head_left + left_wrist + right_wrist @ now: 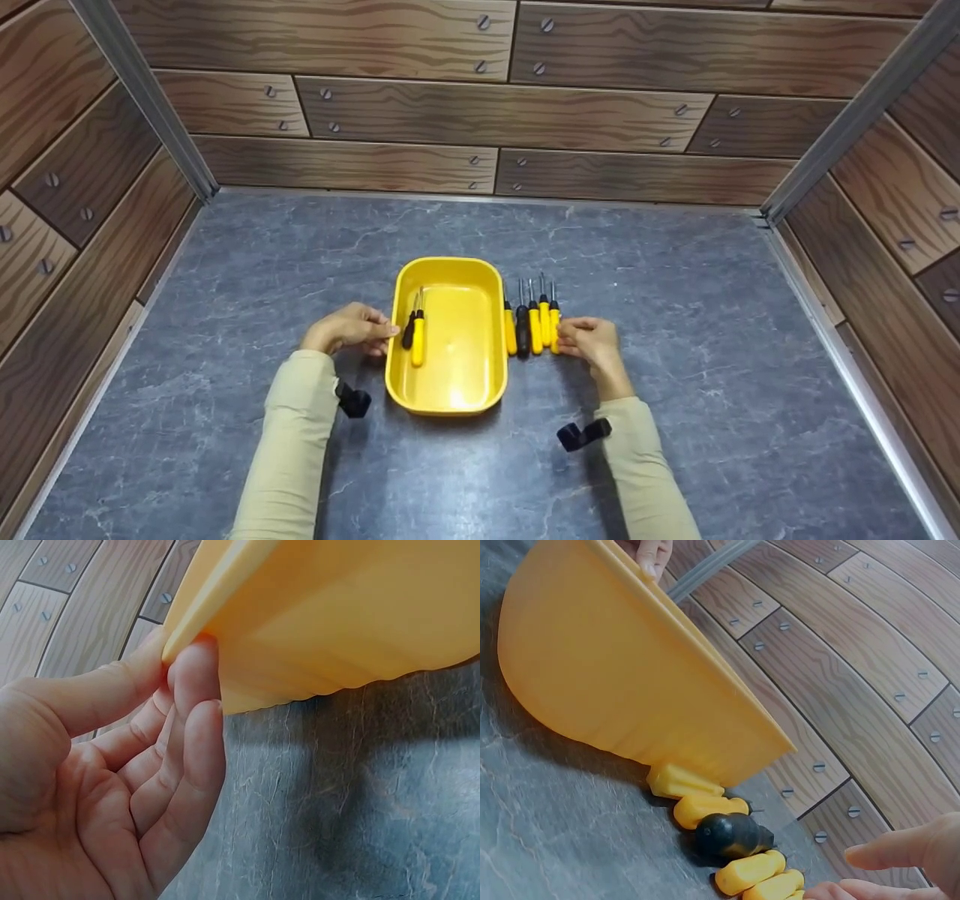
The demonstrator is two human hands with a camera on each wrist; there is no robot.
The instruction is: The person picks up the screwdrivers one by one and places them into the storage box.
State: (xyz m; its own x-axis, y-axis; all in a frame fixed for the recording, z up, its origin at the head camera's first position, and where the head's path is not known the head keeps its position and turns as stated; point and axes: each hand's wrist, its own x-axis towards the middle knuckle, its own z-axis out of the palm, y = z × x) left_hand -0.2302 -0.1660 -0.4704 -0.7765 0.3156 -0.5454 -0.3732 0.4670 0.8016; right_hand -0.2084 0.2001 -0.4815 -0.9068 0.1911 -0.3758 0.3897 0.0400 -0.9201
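A yellow plastic bin [450, 382] stands on the dark table, its left rim pinched between the thumb and fingers of my left hand [352, 328]. Inside it, toward the left wall, lie a black-handled screwdriver [409, 331] and a yellow-handled screwdriver [418, 343]. Just right of the bin several more screwdrivers form a row, mostly yellow-handled, with a black-handled one [523, 334] among them. My right hand [592, 345] is at the rightmost yellow screwdriver [555, 330]. In the right wrist view its thumb [885, 851] stands apart from the fingers, beside the handles.
The grey-blue marbled tabletop [675, 300] spreads around the bin. Wood-patterned panels [420, 112] wall in the back and both sides, with metal rails at the corners. A black wrist camera mount [354, 401] sticks out from each sleeve.
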